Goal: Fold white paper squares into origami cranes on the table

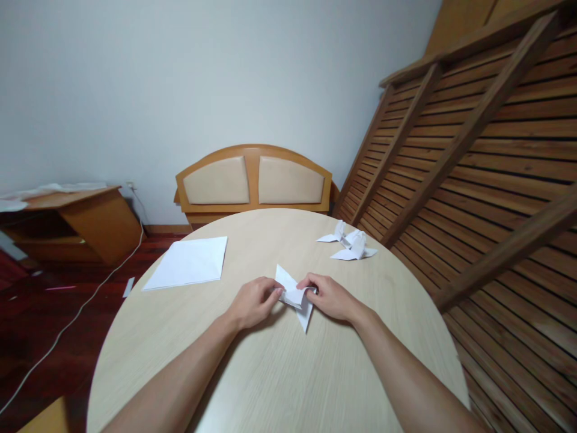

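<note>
A piece of folded white paper (295, 296) is held low over the middle of the round table (252, 385), one pointed end toward the far side and another toward me. My left hand (256, 300) pinches its left end between thumb and fingers. On the other side, my right hand (330, 296) grips the right part, its thumb and index finger closed on the paper. The fingers partly cover the folds where they grip.
Folded white paper figures (354, 245) stand at the table's far right. To the far left lies a stack of white sheets (189, 261). Beyond the table are a padded headboard (255, 180), a slatted wooden frame (487, 150) leaning at the right, and a wooden desk (103, 222) with a white cable (97, 294).
</note>
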{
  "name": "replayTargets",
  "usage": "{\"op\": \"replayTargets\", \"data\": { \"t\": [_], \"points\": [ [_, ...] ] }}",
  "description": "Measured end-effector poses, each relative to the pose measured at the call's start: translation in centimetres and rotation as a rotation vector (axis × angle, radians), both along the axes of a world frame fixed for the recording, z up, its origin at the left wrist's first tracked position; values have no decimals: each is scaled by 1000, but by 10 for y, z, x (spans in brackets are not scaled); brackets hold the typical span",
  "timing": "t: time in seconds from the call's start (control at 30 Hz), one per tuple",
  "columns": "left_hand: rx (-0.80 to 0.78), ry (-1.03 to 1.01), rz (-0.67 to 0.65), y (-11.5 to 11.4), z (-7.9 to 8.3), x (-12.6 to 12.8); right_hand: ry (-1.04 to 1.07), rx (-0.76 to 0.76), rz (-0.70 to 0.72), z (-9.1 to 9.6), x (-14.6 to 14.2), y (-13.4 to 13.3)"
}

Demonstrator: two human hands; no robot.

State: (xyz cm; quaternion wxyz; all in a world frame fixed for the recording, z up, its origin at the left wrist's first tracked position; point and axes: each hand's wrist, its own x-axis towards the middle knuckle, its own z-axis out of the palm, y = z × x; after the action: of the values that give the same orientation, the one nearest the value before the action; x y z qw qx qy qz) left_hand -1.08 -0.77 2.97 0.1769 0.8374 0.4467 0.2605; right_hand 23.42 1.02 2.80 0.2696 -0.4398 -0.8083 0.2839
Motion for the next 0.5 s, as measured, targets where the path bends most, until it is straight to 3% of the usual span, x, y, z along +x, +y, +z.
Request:
{"op": "replayTargets", "data": {
  "t": [0.3,0.5],
  "points": [
    [54,10,-39,0,-4,-2,6,2,6,3,-3,-1],
    [27,-21,7,-1,-3,2,15,23,32,6,-6,-2]
  ]
}}
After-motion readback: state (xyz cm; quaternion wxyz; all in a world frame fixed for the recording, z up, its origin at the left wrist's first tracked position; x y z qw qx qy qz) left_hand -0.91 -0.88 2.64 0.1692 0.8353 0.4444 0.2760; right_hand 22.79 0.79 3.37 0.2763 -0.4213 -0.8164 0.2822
